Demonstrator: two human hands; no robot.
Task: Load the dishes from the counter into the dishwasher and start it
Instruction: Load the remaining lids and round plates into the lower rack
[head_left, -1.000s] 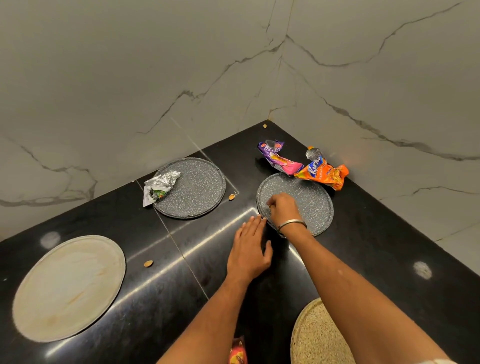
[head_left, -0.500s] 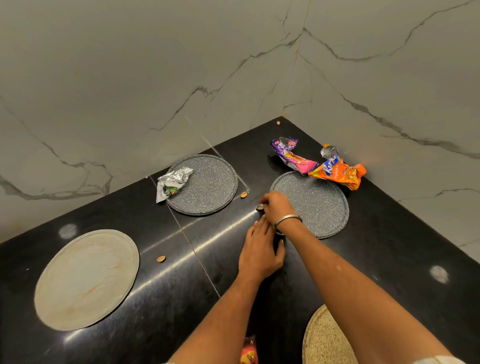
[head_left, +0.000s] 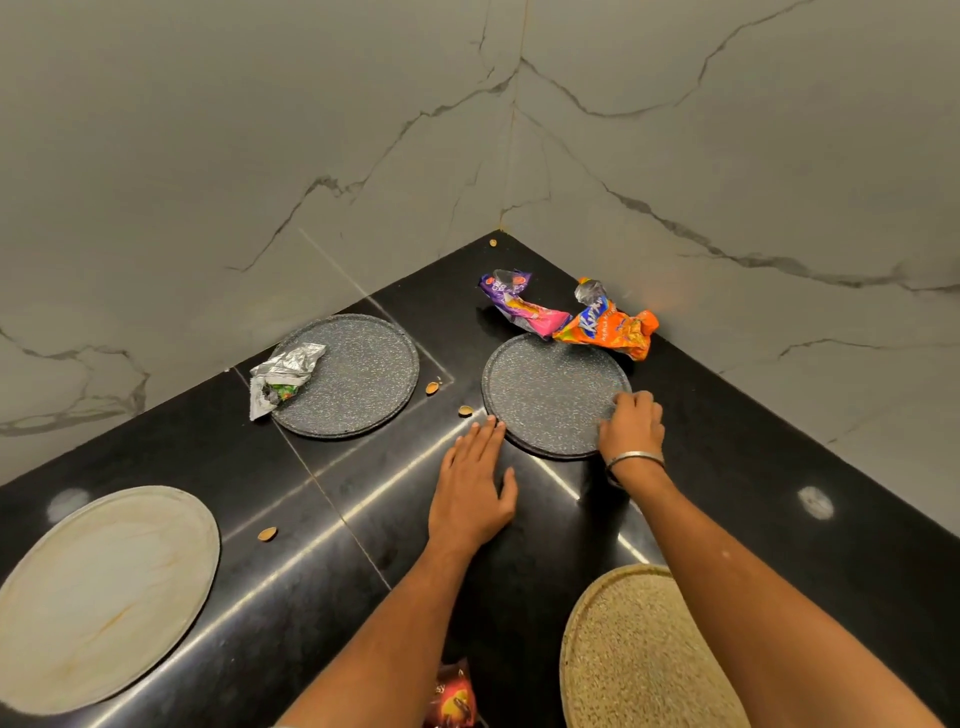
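A grey speckled plate (head_left: 550, 395) lies flat on the black counter (head_left: 753, 467) near the corner. My right hand (head_left: 631, 428), with a metal bangle on its wrist, curls its fingers over this plate's right rim. My left hand (head_left: 475, 483) lies flat on the counter, its fingertips touching the plate's left rim. A second grey speckled plate (head_left: 358, 374) sits to the left with a crumpled silver wrapper (head_left: 283, 374) on its edge. A large beige plate (head_left: 104, 592) lies at the front left. A tan speckled plate (head_left: 639, 654) lies at the front right, partly under my right forearm.
A purple-pink wrapper (head_left: 519, 304) and an orange snack wrapper (head_left: 613, 325) lie behind the right grey plate, overlapping its far rim. Nut shells (head_left: 465, 410) lie scattered on the counter. A red packet (head_left: 452, 696) pokes in at the bottom edge. Marble walls close the corner.
My right hand has moved from the grey plate's left rim to its right rim. A nut shell now lies on the counter beside the left rim. My left hand has stayed flat.
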